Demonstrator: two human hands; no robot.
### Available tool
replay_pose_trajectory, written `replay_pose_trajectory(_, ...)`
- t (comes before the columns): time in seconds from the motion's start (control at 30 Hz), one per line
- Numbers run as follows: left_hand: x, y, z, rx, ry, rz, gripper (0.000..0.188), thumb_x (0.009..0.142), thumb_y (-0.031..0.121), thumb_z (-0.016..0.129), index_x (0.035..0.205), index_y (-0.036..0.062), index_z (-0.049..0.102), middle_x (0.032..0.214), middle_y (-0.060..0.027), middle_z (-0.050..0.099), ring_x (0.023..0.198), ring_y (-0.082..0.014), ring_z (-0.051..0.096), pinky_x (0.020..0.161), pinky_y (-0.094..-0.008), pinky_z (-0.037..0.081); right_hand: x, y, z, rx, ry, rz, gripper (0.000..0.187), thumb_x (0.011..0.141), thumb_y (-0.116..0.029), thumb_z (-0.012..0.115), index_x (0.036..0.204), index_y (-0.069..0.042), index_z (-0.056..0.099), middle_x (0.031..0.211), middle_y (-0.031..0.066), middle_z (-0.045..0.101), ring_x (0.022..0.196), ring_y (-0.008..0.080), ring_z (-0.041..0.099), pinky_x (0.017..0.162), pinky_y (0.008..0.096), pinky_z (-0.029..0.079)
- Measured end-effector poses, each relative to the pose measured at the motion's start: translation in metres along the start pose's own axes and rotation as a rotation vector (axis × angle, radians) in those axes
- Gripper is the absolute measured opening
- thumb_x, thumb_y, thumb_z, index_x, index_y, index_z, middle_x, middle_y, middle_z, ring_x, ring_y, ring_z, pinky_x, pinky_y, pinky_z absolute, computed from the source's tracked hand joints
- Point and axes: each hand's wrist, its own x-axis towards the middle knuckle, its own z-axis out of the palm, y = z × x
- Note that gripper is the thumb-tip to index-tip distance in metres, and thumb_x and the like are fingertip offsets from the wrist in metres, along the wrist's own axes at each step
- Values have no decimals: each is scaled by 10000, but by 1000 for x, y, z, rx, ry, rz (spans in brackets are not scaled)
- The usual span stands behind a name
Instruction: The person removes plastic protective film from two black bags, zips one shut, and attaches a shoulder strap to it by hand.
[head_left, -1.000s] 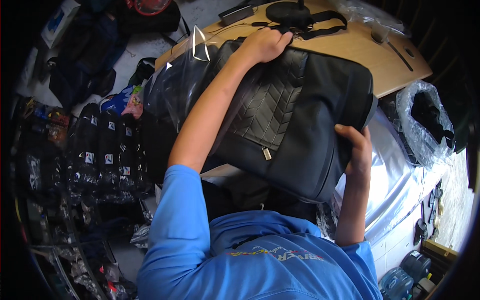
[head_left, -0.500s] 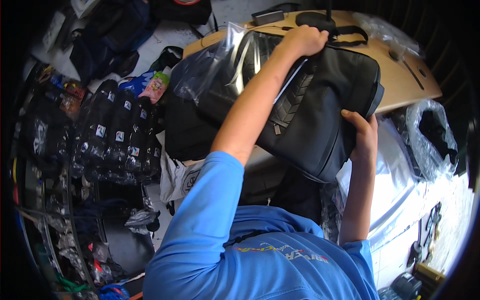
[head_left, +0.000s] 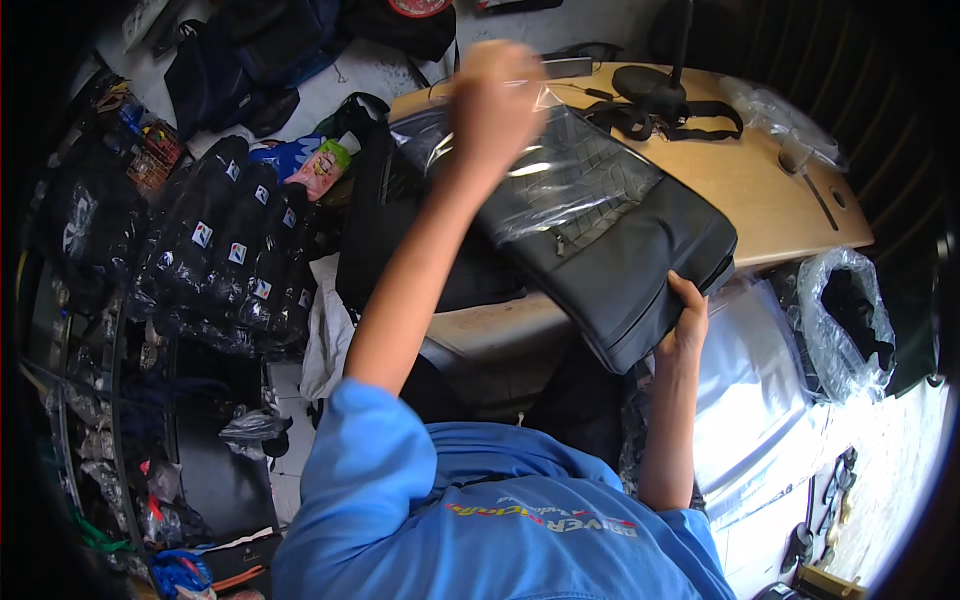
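A black backpack (head_left: 650, 255) with a quilted front panel lies tilted over the near edge of the table. Clear plastic film (head_left: 560, 190) covers its far left part, leaving the lower right end bare. My right hand (head_left: 685, 315) grips the backpack's near right side, thumb on top and the other fingers hidden beneath. Raised above the film at the backpack's far left end is my left hand (head_left: 495, 110). Motion smears its fingers, so whether it pinches the film does not show. Another black bag (head_left: 430, 260) lies under the backpack to the left.
The wooden table (head_left: 780, 215) carries a black stand (head_left: 650, 90), dark straps and crumpled plastic. Several plastic-wrapped black items (head_left: 225, 250) are stacked at left. Clear plastic sheets (head_left: 745, 380) lie at right, beside a plastic-wrapped bundle (head_left: 850, 320). Dark bags sit on the far floor.
My left hand has left the backpack's top edge and swung left. The film now reaches farther right over the quilted panel. My right hand and the backpack have shifted slightly left.
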Motion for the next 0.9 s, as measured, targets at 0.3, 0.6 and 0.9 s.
replay_pose_trajectory(0.3,-116,52,-71,-372,-108,-607,206,800,80,716,973,-5,641,908,-77,631,790,-132,619,683,-257,504,-2,19,-3,345,-155,261,327,853,-51,530,1131,117,503,1073,227,619,996,349,625,923,478,507)
replay_pose_trajectory(0.6,-131,36,-64,17,-174,-266,101,844,7,617,938,-23,638,870,-164,633,734,-302,640,639,-346,508,-7,35,5,230,-40,81,289,861,-48,518,1116,90,517,1061,197,621,969,329,631,891,451,523)
replay_pose_trajectory(0.9,-132,62,-75,19,-149,-212,88,849,-30,595,937,-34,600,865,-159,626,761,-310,640,653,-350,513,-28,22,37,152,34,-110,354,795,37,578,1124,-10,456,1033,162,584,891,298,638,795,441,567)
